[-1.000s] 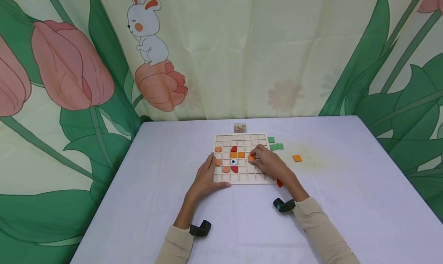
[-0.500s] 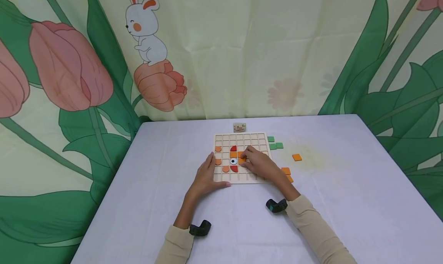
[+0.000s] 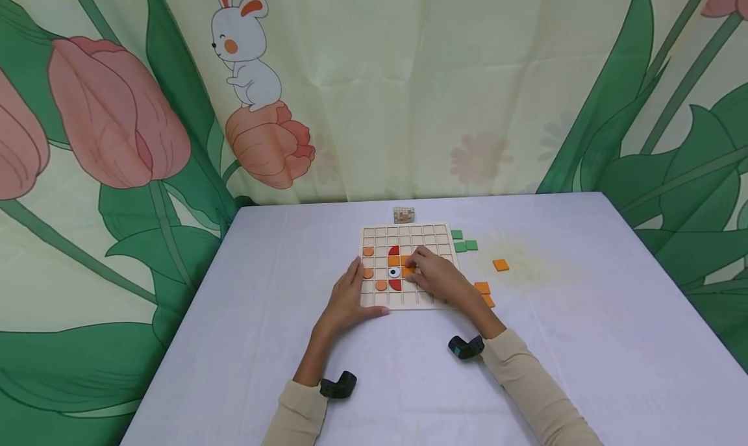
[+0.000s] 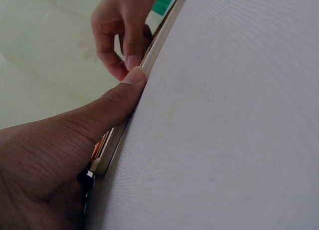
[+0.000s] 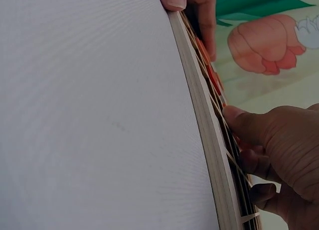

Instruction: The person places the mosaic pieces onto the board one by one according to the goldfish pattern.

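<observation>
Right now we see the right hand point(image 3: 439, 278) over the middle of the wooden grid board point(image 3: 407, 267), its fingers curled and pinching an orange square tile point(image 3: 407, 271) just right of the eye piece point(image 3: 395, 272). The left hand point(image 3: 349, 298) lies relaxed against the board's left near corner, thumb pressed along the near edge. Red half-circles point(image 3: 395, 251) and orange discs point(image 3: 368, 252) sit in other cells. On the white table point(image 3: 584, 329) to the right lie loose orange squares point(image 3: 500, 265) and green squares point(image 3: 465, 245).
</observation>
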A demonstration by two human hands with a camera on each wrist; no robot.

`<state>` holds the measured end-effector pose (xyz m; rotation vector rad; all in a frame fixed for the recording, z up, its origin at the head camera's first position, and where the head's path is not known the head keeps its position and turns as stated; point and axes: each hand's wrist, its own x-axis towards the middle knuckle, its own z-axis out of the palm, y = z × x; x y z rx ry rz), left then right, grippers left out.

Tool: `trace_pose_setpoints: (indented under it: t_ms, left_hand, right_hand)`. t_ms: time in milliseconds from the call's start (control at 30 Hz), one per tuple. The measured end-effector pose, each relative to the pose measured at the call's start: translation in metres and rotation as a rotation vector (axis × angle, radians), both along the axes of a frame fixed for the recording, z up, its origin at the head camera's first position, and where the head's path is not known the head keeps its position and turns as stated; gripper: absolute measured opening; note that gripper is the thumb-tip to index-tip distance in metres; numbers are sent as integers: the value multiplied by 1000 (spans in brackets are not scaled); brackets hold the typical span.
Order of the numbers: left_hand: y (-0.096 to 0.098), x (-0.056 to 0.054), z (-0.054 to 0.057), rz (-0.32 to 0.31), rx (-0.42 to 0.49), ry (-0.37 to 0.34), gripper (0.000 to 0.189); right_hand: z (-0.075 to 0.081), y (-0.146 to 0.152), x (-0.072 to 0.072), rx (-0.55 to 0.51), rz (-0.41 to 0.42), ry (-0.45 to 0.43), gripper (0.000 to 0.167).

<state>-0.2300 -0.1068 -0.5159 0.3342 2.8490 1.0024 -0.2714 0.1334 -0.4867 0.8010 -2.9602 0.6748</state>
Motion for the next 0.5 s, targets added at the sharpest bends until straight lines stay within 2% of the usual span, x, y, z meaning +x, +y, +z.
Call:
trace_pose_setpoints:
  t_ms: [500]
  left_hand:
    - [-1,-1,-1,-6,-9,1,125]
  right_hand:
    - [-4,0,0,-7,9,26,33]
